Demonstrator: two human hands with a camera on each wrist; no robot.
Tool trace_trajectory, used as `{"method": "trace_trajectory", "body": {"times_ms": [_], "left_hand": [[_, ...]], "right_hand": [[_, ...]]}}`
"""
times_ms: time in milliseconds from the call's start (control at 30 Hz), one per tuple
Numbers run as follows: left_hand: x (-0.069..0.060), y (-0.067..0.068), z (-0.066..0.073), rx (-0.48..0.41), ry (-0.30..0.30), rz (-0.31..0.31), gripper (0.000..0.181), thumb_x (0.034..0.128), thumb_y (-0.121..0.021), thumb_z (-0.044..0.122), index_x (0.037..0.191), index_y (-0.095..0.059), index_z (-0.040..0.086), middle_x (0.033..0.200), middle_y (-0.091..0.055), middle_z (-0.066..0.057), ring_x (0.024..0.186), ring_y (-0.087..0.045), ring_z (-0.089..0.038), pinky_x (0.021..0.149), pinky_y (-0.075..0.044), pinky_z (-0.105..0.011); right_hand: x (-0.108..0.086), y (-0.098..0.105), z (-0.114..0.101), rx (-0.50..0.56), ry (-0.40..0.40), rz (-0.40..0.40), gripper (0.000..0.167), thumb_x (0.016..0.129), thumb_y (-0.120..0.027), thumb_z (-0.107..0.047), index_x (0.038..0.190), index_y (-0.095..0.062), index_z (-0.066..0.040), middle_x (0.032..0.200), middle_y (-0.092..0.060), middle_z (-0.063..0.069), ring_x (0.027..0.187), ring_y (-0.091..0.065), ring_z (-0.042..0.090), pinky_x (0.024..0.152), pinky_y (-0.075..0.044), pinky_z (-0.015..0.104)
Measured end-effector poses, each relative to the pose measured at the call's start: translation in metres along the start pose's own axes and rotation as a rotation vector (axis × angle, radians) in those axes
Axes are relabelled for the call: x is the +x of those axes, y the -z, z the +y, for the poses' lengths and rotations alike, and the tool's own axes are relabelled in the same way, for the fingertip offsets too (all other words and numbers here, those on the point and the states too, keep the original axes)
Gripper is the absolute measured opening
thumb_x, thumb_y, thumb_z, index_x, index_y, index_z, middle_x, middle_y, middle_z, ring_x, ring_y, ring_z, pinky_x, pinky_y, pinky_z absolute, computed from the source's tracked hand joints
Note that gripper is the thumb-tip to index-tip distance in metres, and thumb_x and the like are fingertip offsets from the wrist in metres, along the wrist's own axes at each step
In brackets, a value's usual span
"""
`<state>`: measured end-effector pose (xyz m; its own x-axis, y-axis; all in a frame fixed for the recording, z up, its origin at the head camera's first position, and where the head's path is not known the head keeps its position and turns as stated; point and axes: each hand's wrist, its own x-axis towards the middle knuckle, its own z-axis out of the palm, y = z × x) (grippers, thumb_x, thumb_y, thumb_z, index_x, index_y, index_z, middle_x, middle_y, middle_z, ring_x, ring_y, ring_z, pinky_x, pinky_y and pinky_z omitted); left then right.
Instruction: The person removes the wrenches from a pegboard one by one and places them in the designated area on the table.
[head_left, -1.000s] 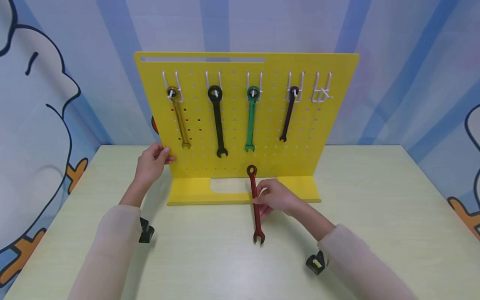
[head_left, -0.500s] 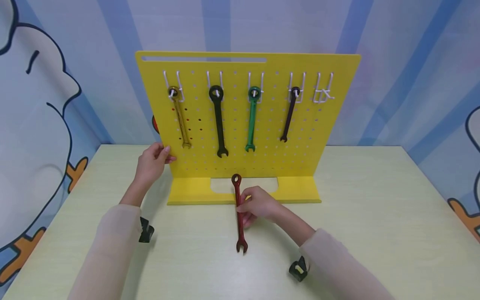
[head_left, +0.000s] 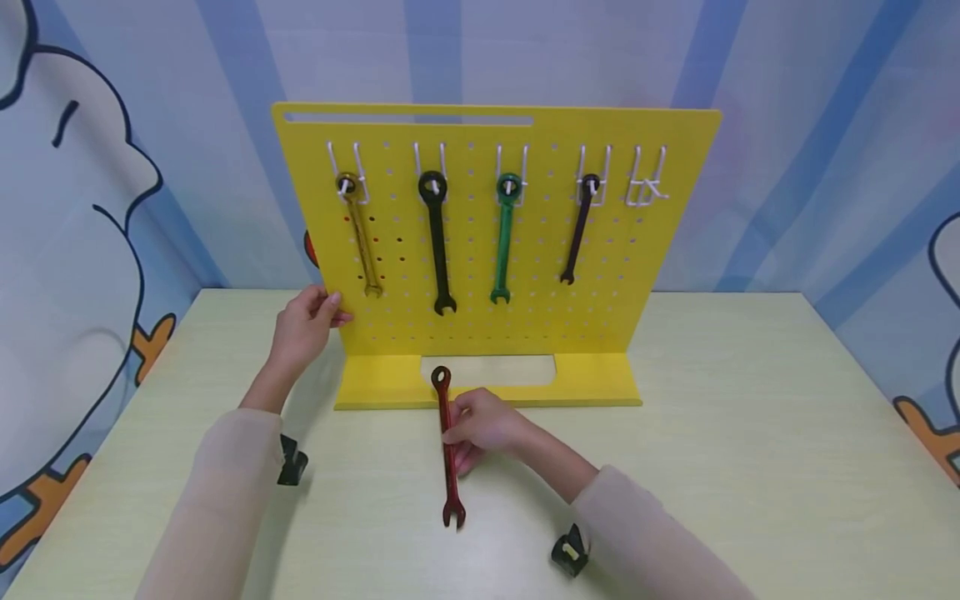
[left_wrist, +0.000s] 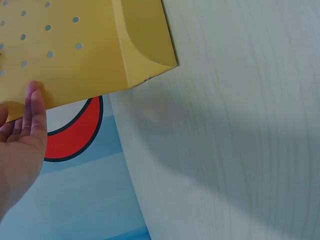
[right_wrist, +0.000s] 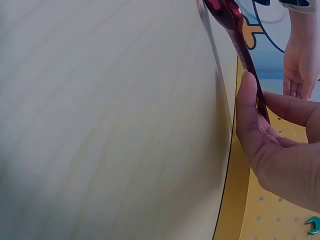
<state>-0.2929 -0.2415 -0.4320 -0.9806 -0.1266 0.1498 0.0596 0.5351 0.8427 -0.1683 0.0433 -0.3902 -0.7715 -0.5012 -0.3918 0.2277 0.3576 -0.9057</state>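
Note:
In the head view, my right hand (head_left: 483, 429) pinches a dark red combination wrench (head_left: 449, 467) by the middle of its shaft. The wrench stands nearly upright in front of the pegboard's base, ring end up and forked end down. My left hand (head_left: 302, 327) grips the left edge of the yellow pegboard (head_left: 465, 329), low down; in the left wrist view its fingers (left_wrist: 36, 112) lie at that edge. On white hooks hang a gold wrench (head_left: 363, 242), a large black wrench (head_left: 438, 246), a green wrench (head_left: 504, 246) and a small dark wrench (head_left: 577, 237).
At the board's upper right is a white hook (head_left: 647, 187) with nothing on it. The board's flat base (head_left: 600, 383) has a cutout and stands on a pale wooden table (head_left: 750, 433). Behind is a blue striped backdrop (head_left: 510, 50) with cartoon figures.
My right hand has moved left and toward me with the red wrench, from right of the base's middle to its left part. My left hand has stayed on the board's edge.

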Motion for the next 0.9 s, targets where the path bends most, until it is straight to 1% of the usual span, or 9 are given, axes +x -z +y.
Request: {"method": "trace_trajectory", "body": {"times_ms": [67,100,167,300,400,500,667,800,900], "left_hand": [[-0.011,0.005,0.021,-0.02,0.03,-0.022,0.042,0.0911,-0.041,0.047,0.109,-0.05,0.01,0.099,-0.06,-0.008,0.087,-0.062,-0.015,0.077,-0.052,-0.022],[-0.011,0.006,0.021,-0.023,0.029,-0.026,0.044,0.0912,-0.042,0.047,0.109,-0.05,0.008,0.1,-0.059,-0.01,0.088,-0.062,-0.016,0.078,-0.053,-0.024],[-0.006,0.004,0.012,-0.008,0.006,-0.016,0.045,0.0906,-0.041,0.049,0.108,-0.05,0.009,0.099,-0.06,-0.008,0.086,-0.062,-0.015,0.077,-0.053,-0.026],[0.014,-0.005,-0.026,0.033,-0.054,0.024,0.049,0.0857,-0.039,0.059,0.107,-0.05,0.016,0.093,-0.06,0.0,0.081,-0.062,-0.009,0.072,-0.054,-0.024],[0.012,-0.002,-0.022,0.045,-0.054,0.013,0.048,0.0868,-0.039,0.058,0.108,-0.05,0.015,0.094,-0.06,0.0,0.082,-0.062,-0.009,0.073,-0.054,-0.024],[-0.004,0.005,0.007,0.016,-0.015,-0.014,0.045,0.0895,-0.041,0.051,0.109,-0.05,0.011,0.096,-0.06,-0.004,0.084,-0.062,-0.011,0.076,-0.054,-0.025],[-0.04,0.018,0.07,-0.018,0.018,-0.063,0.038,0.0957,-0.041,0.035,0.108,-0.048,0.0,0.101,-0.058,-0.016,0.091,-0.062,-0.023,0.083,-0.051,-0.035],[-0.047,0.021,0.081,-0.01,0.003,-0.077,0.036,0.0969,-0.041,0.031,0.106,-0.046,-0.004,0.101,-0.057,-0.02,0.093,-0.061,-0.028,0.085,-0.05,-0.041],[-0.04,0.017,0.069,0.004,0.028,-0.054,0.036,0.095,-0.042,0.037,0.105,-0.048,0.003,0.099,-0.058,-0.013,0.089,-0.062,-0.02,0.084,-0.051,-0.039]], "right_hand": [[0.001,-0.003,-0.001,-0.007,-0.014,0.0,0.007,0.084,-0.06,0.006,0.081,-0.053,0.005,0.06,-0.059,0.015,0.047,-0.06,0.02,0.049,-0.055,0.036],[0.001,-0.005,-0.001,-0.013,-0.018,-0.001,0.008,0.084,-0.06,0.005,0.08,-0.053,0.005,0.059,-0.059,0.015,0.046,-0.059,0.02,0.048,-0.055,0.036],[0.002,-0.007,-0.002,-0.023,-0.022,-0.001,0.008,0.084,-0.06,0.005,0.08,-0.053,0.005,0.059,-0.058,0.015,0.046,-0.059,0.02,0.048,-0.055,0.036],[0.003,-0.014,-0.004,-0.031,-0.014,-0.006,0.009,0.083,-0.061,0.005,0.078,-0.053,0.005,0.058,-0.058,0.015,0.045,-0.058,0.02,0.047,-0.055,0.036],[0.005,-0.019,-0.006,-0.031,-0.015,-0.013,0.009,0.083,-0.061,0.006,0.078,-0.053,0.005,0.058,-0.058,0.015,0.045,-0.058,0.02,0.047,-0.055,0.036],[0.006,-0.025,-0.007,-0.019,-0.023,-0.017,0.01,0.083,-0.061,0.006,0.078,-0.053,0.005,0.057,-0.057,0.016,0.044,-0.058,0.021,0.046,-0.055,0.037],[0.008,-0.034,-0.006,0.028,-0.038,-0.016,0.012,0.082,-0.061,0.009,0.076,-0.051,0.005,0.055,-0.056,0.018,0.042,-0.057,0.022,0.045,-0.055,0.038],[0.009,-0.041,-0.005,0.047,-0.042,-0.026,0.013,0.081,-0.06,0.009,0.075,-0.05,0.005,0.054,-0.056,0.02,0.042,-0.057,0.023,0.044,-0.054,0.038],[0.01,-0.044,-0.005,0.059,-0.047,-0.042,0.013,0.082,-0.06,0.01,0.075,-0.05,0.005,0.054,-0.057,0.02,0.041,-0.057,0.023,0.044,-0.054,0.038]]}}
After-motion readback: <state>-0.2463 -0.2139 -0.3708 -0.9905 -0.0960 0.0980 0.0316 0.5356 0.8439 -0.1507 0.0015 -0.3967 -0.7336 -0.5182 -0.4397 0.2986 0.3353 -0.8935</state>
